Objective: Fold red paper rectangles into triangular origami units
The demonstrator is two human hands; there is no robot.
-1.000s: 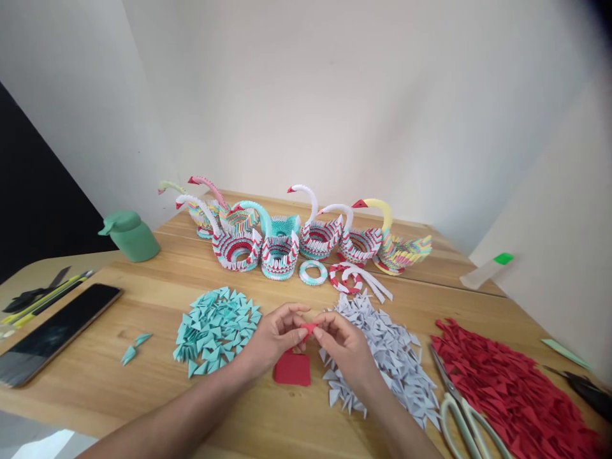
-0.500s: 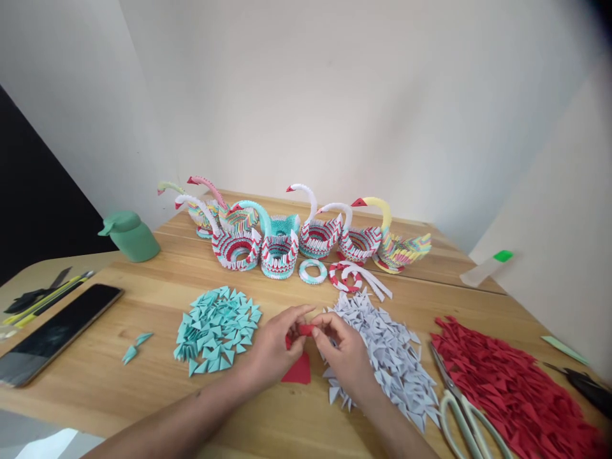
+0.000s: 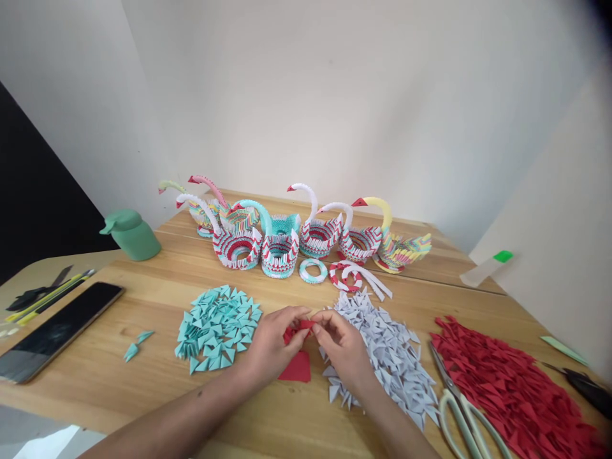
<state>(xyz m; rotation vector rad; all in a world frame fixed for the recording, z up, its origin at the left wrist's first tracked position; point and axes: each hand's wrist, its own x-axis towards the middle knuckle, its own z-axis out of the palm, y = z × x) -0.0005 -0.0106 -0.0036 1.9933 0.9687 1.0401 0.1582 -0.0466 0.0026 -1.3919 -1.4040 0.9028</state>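
Both my hands meet above the wooden table, pinching one small red paper piece between them. My left hand closes thumb and forefinger on its near-left end; my right hand closes fingertips on its right end. The grip is narrow on both sides, the paper held clear of the tabletop, midway between the two heaps described below.

Directly beneath the hands lies a flat red paper sheet, touching the table and partly hidden by my left hand. To the left sits a round heap of teal folded triangles; just beside my right hand, a heap of white folded triangles; farther right, a spread of red folded triangles. Scissors with pale handles lie between the white and red heaps. At the back stands a row of finished paper swans, with two small paper rings in front of them. A dark phone rests near the left edge, a green dispenser beyond it.

Handling, as I judge it — the red piece is very light, thin and soft, easily creased or torn, and not slippery against dry fingertips. It is best taken at its ends or along a folded edge, where layers stiffen it, with light pressure only — a hard squeeze would flatten the fold. How far the fold has gone I cannot tell; my fingers cover most of it.
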